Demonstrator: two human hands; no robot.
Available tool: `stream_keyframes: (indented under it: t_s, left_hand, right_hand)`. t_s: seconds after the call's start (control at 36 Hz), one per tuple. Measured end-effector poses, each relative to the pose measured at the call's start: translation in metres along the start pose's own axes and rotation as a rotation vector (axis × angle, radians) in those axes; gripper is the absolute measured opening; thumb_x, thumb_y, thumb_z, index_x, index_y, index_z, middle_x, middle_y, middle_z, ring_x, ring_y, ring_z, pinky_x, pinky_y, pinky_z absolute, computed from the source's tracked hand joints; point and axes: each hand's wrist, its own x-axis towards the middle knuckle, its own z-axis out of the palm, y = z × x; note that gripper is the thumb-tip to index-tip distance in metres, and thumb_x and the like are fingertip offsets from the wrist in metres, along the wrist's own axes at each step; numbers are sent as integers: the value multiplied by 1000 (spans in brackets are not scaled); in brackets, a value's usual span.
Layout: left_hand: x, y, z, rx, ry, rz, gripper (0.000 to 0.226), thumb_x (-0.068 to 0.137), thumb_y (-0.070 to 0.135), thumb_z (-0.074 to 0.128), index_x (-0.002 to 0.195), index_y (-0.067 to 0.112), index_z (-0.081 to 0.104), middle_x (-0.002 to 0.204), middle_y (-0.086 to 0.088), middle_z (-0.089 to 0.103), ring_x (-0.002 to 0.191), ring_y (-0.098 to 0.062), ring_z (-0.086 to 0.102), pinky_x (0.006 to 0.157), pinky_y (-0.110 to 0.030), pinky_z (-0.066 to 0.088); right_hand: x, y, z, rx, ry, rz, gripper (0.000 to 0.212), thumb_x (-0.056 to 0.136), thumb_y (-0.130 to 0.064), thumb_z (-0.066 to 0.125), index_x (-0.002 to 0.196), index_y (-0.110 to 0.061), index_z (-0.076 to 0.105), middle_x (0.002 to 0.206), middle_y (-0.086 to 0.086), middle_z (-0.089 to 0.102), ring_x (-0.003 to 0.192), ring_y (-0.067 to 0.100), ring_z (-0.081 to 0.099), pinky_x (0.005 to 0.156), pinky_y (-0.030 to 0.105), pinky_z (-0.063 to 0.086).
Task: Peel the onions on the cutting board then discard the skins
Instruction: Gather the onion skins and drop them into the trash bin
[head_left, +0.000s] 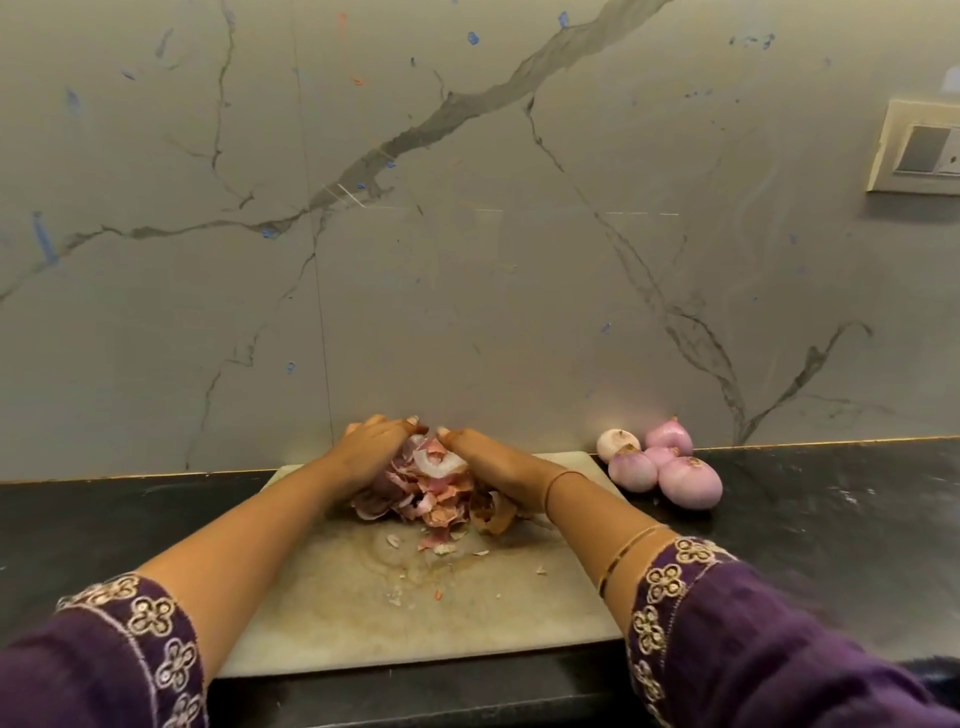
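Your onions (662, 470) sit peeled beside the cutting board (363, 613); your left hand (379, 441) and right hand (485, 453) cup the heaped skins (431, 493) between them; only discarding is left.

A grey veined wall (467, 260) is rising behind the grip, and a black counter (831, 519) is spreading to both sides of it. A cream switch plate (917, 148) is sitting far up-right.

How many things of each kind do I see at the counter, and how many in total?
Peeled onions: 5, one partly hidden
Cutting board: 1
Pile of onion skins: 1
Hands: 2, left hand and right hand, both cupped round the pile
Total: 9
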Motion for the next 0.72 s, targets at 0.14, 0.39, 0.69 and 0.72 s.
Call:
stream_keyframes:
  t_s: [0.14,0.39,0.69,0.72]
  left_hand:
    - [-11,8,9,-7,-21,-88,40,106,23,19,127,12,51,137,-13,48,126,-27,42,108,-33,29]
    - [-22,3,3,57,-18,-126,41,105,29,24,110,9,60,123,-16,61,109,-28,56,94,-35,42]
    - [-23,8,-11,-136,-38,-175,48,100,48,30,131,19,54,148,-4,39,135,-24,35,106,-34,26]
    - [-25,8,-5,-166,-65,-229,48,100,49,30,130,20,54,146,-5,42,132,-26,40,106,-34,29]
  right_hand:
    - [16,13,5,-27,-36,7,100,63,-88,34,138,-25,50,142,3,52,125,25,51,106,43,41]
    - [-18,4,-5,-13,-141,-42,48,104,-44,27,132,-14,54,128,0,61,112,13,59,99,24,47]
    - [-37,2,0,18,182,82,75,94,-68,26,149,-19,28,155,7,30,139,30,33,109,41,31]
    - [-35,6,8,-44,212,113,81,89,-74,24,149,-20,27,153,10,33,137,33,34,111,47,30]
